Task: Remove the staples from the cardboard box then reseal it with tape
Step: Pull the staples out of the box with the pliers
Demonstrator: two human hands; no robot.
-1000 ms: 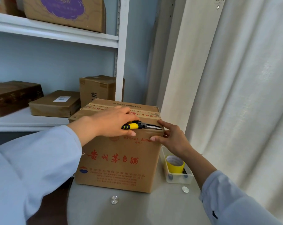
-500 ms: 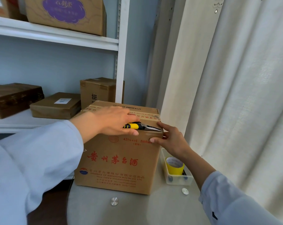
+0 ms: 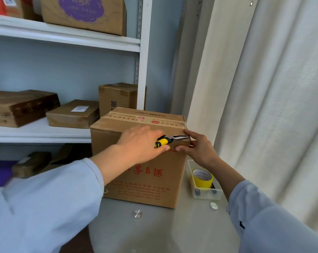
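L hand (image 3: 141, 143): fingers curled round yellow-handled pliers (image 3: 170, 140); nose lay at the box's top front edge, by the R corner
R hand (image 3: 197, 148): thumb and fingers pinched that corner of the cardboard box (image 3: 145, 172); steadied it
Tip: prob. best to bite the staple square, pull straight; staple itself too small to see
Nearby: yellow tape roll (image 3: 203, 178) in clear tray (image 3: 216, 195), below R fingers; curtain (image 3: 264, 106) close beside

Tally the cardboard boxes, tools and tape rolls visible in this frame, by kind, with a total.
Cardboard boxes: 6, namely the box on the table, four on the middle and upper shelves, and one blurred below
Pliers: 1
Yellow tape rolls: 1
Total: 8
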